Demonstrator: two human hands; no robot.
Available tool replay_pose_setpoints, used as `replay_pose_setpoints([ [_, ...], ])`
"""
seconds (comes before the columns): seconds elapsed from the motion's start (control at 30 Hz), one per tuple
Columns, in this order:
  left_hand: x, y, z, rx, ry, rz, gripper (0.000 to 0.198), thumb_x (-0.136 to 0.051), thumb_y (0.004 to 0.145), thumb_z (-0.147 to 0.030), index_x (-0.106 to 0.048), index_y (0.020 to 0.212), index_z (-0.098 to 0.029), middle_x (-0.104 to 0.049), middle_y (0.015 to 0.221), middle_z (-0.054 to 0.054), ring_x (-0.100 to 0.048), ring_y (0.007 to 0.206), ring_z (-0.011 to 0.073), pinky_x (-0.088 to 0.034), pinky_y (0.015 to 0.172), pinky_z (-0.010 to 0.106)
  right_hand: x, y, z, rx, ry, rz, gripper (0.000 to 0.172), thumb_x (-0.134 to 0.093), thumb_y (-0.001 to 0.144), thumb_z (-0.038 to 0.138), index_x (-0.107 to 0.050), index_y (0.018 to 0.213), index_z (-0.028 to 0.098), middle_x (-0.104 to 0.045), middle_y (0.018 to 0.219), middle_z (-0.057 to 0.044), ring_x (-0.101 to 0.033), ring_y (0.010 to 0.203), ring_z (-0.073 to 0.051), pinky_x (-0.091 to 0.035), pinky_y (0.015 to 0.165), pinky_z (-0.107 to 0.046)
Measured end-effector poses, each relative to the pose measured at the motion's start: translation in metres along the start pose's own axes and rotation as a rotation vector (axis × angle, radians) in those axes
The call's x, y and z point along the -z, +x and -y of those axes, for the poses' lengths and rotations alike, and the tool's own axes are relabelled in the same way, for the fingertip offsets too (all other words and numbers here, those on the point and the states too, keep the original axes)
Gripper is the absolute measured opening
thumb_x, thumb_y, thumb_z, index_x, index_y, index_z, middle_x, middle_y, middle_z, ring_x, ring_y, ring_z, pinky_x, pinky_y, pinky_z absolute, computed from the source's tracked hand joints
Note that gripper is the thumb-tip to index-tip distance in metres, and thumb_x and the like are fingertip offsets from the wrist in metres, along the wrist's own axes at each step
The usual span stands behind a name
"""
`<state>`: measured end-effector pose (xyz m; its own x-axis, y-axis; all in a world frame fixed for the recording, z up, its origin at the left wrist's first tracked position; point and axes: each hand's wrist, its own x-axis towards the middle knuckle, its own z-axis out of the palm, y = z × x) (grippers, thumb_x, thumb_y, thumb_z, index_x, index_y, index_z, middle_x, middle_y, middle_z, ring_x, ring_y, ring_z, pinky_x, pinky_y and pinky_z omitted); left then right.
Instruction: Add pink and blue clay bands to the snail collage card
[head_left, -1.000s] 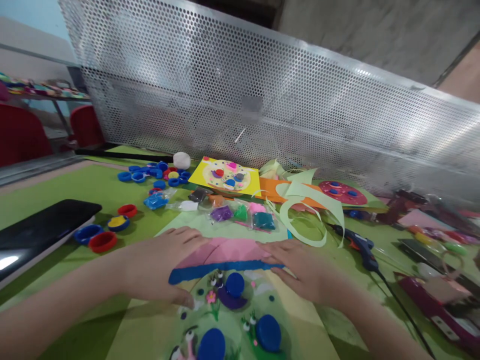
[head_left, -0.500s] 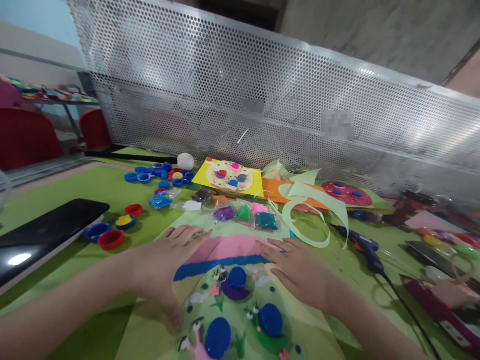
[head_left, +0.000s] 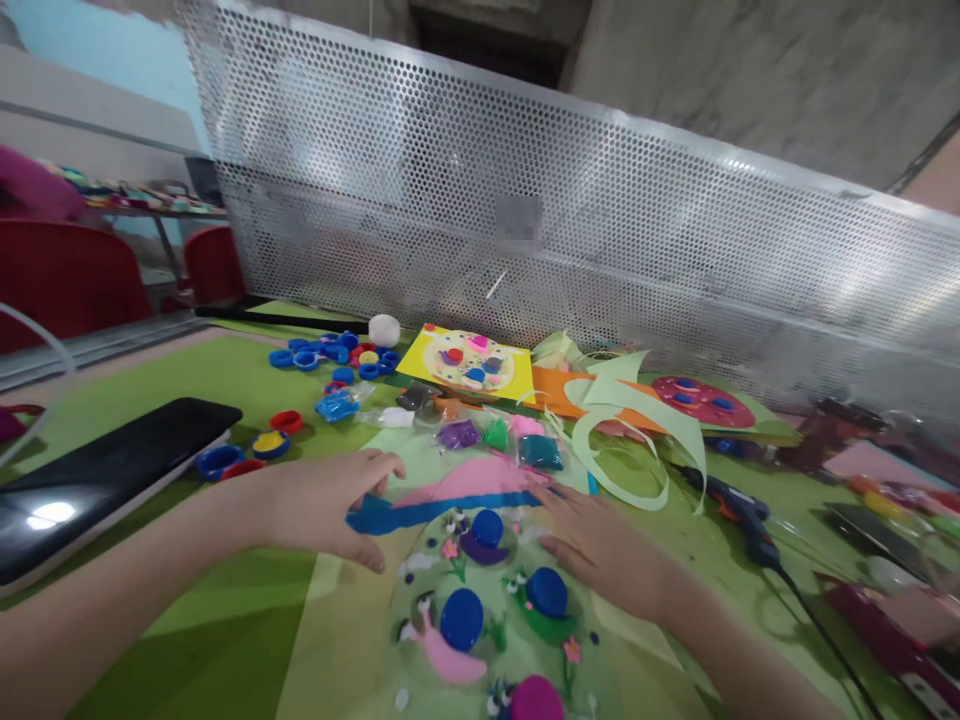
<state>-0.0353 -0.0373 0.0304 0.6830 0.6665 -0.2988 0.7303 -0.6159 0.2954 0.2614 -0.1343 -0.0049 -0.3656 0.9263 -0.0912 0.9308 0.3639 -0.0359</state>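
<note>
A round pale-green craft piece (head_left: 510, 585) lies on layered paper, decorated with clay snails whose shells are blue caps (head_left: 462, 619) and one magenta cap (head_left: 537, 699). Blue paper (head_left: 442, 512) and pink paper (head_left: 480, 478) lie just beyond it. My left hand (head_left: 334, 510) is over the upper left of the paper, thumb apart from its curved fingers, holding nothing. Fingers spread, my right hand (head_left: 600, 540) rests at the upper right edge of the round piece, also holding nothing.
Clay packets (head_left: 459, 434) lie beyond the papers, near a yellow card (head_left: 517, 368). Left are a black phone (head_left: 112, 470) and bottle caps (head_left: 304, 359). Right are a glue gun (head_left: 739, 512) and cut paper strips (head_left: 660, 490). A perforated metal panel (head_left: 420, 180) stands behind.
The view has shifted, showing more of the round piece, including the magenta cap. My left hand has lifted and its fingers have drawn in; my right hand remains spread by the piece.
</note>
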Motion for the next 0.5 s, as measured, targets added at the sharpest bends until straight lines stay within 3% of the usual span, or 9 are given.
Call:
replay_pose_setpoints([
  [0.13, 0.0031, -0.0025, 0.0022, -0.013, -0.09, 0.071, 0.037, -0.048, 0.077, -0.052, -0.054, 0.097, -0.022, -0.062, 0.084, 0.002, -0.058, 0.072, 0.0188, -0.041, 0.058, 0.027, -0.0029, -0.0005, -0.0009, -0.01, 0.035, -0.008, 0.057, -0.028, 0.094, 0.042, -0.027, 0.141, 0.008, -0.037, 0.141, -0.015, -0.038, 0.127, -0.028, -0.038, 0.1, -0.047],
  [0.33, 0.0033, -0.0032, 0.0042, -0.064, -0.092, 0.13, 0.025, -0.045, 0.081, -0.044, -0.057, 0.08, -0.022, -0.061, 0.081, 0.001, -0.055, 0.073, 0.0173, -0.039, 0.06, 0.026, -0.0016, 0.0012, -0.0052, 0.014, 0.051, -0.047, 0.05, -0.03, 0.094, 0.036, -0.034, 0.138, 0.013, -0.044, 0.136, -0.014, -0.043, 0.123, -0.028, -0.04, 0.097, -0.048],
  [0.5, 0.0013, 0.0047, 0.0094, -0.136, -0.059, -0.032, 0.024, -0.043, 0.083, -0.04, -0.056, 0.077, -0.02, -0.06, 0.083, 0.002, -0.055, 0.075, 0.0177, -0.041, 0.066, 0.027, 0.0001, 0.0005, -0.0085, 0.04, 0.032, -0.132, 0.048, -0.028, 0.095, 0.036, -0.036, 0.137, 0.015, -0.045, 0.136, -0.013, -0.041, 0.124, -0.028, -0.038, 0.098, -0.05],
])
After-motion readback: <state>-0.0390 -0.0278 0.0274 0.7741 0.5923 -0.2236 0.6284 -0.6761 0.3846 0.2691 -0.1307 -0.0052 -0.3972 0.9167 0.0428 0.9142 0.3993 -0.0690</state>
